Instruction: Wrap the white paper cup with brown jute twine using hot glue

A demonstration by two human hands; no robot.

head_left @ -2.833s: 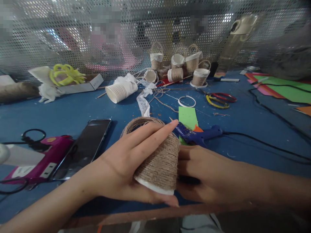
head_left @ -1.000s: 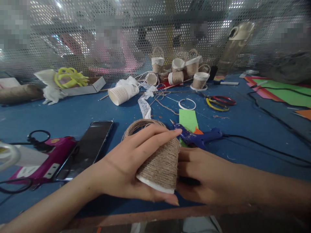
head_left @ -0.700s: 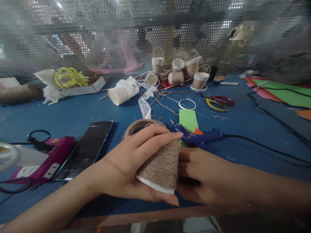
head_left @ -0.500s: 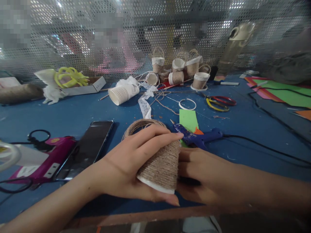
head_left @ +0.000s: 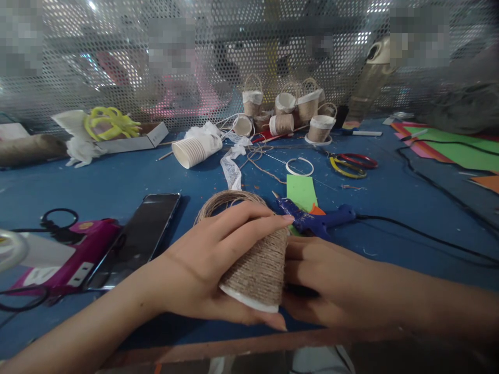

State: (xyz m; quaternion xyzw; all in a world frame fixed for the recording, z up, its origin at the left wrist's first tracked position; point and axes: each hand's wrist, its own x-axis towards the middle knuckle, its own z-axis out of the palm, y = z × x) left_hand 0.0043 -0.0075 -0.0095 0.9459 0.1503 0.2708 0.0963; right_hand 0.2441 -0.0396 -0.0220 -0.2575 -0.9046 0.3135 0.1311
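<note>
A paper cup wrapped in brown twine (head_left: 259, 270) lies tilted near the table's front edge, its white rim showing at the lower end. My left hand (head_left: 218, 254) is closed round it, fingers over the top and thumb under the rim. My right hand (head_left: 323, 280) is closed against the cup's right side; its fingertips are hidden behind the cup. A coil of twine (head_left: 230, 197) rests just beyond my left hand. Close to my fingers lies a blue glue gun (head_left: 319, 218), its nozzle pointing left, beside a green paper piece (head_left: 302, 191).
Left are a phone (head_left: 136, 239) and a magenta power strip (head_left: 78, 259). Stacked paper cups (head_left: 197, 149), lace ribbon (head_left: 233, 169), a white ring (head_left: 299, 167) and scissors (head_left: 351, 163) lie farther back. Several small twine baskets (head_left: 307, 106) stand before the perforated metal screen (head_left: 218, 31).
Both hands keep the same hold on the twine-wrapped cup. The whole view has shifted very slightly; nothing else has visibly moved.
</note>
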